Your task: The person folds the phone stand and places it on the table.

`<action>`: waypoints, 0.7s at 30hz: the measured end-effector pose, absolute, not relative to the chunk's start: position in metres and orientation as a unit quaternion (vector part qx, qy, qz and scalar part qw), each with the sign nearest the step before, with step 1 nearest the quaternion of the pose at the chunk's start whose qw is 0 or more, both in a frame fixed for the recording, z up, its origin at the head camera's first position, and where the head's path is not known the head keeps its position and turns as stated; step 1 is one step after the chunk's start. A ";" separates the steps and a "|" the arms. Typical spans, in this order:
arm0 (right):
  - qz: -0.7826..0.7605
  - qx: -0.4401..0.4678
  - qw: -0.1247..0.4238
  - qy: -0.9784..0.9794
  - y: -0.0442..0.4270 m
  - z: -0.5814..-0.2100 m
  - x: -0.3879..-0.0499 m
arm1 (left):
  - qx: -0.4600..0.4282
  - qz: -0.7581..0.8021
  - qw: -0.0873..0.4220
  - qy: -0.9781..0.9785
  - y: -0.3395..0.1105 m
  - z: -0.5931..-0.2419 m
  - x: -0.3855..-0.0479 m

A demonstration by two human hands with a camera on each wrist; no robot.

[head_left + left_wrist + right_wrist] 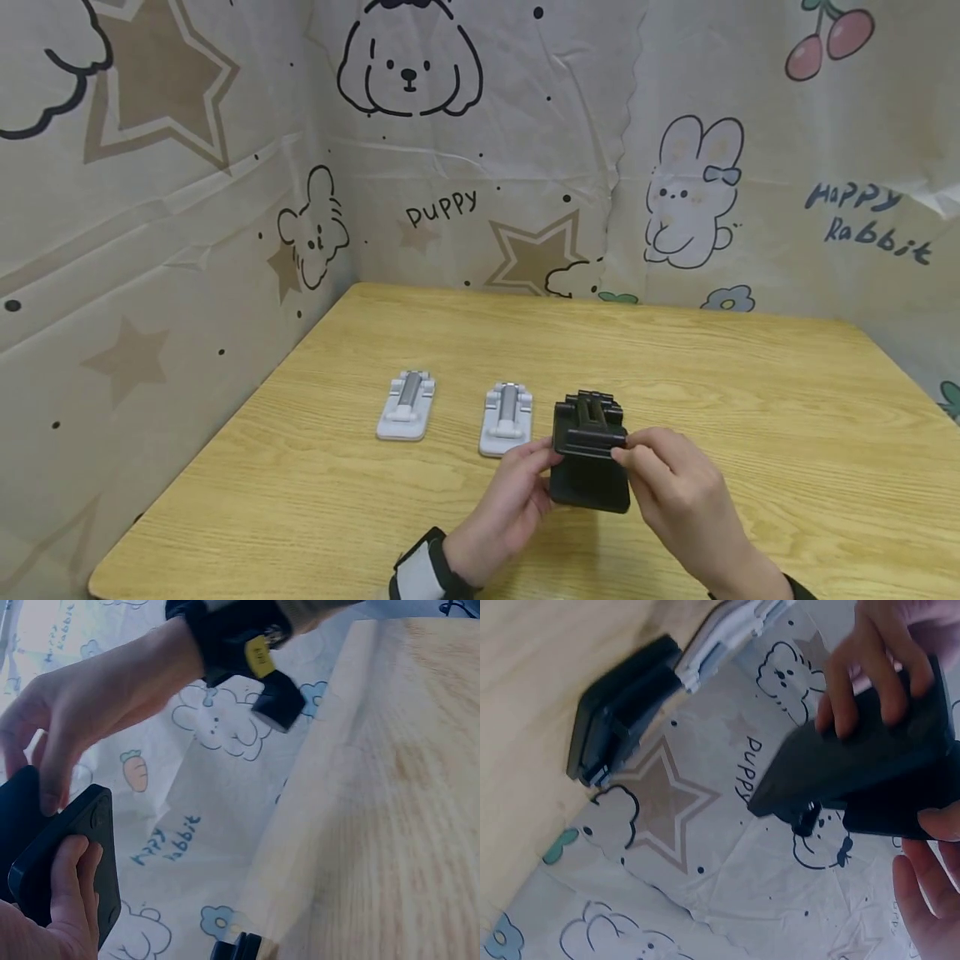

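Note:
A black folding phone stand [590,483] is held up above the table between both hands, its plates partly spread apart in the right wrist view. My left hand [513,500] grips it from the left, fingers across the outer face of one plate [877,742]. From the other side, my right hand [678,492] pinches the edge of the second plate [19,817] between thumb and fingers. Another black phone stand [622,712] lies folded on the table; in the head view the held one overlaps it. Left of them lie two white folded phone stands, one nearer [506,421] and one farther left [406,406].
The wooden table [300,500] runs back to a cloth [480,150] with cartoon drawings, which also hangs along the left side. A wrist strap with a camera [277,701] sits on the right wrist, and a strap [420,571] is around the left wrist.

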State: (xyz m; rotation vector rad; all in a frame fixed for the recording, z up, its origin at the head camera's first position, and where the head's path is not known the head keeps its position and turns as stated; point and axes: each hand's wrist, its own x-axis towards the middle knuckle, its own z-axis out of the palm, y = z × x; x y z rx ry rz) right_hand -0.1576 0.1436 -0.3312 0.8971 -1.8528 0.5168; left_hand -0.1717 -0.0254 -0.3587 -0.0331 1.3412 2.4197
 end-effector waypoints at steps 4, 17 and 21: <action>0.289 0.367 0.419 -0.779 0.144 -0.337 -0.153 | -0.012 0.855 0.178 0.487 -0.027 -0.358 -0.172; 0.608 0.114 -0.101 -0.779 0.167 -0.346 -0.151 | -0.003 0.857 0.183 0.482 -0.027 -0.362 -0.173; 0.652 0.140 -0.229 -0.709 0.177 -0.352 -0.156 | 0.019 0.860 0.207 0.465 -0.027 -0.363 -0.171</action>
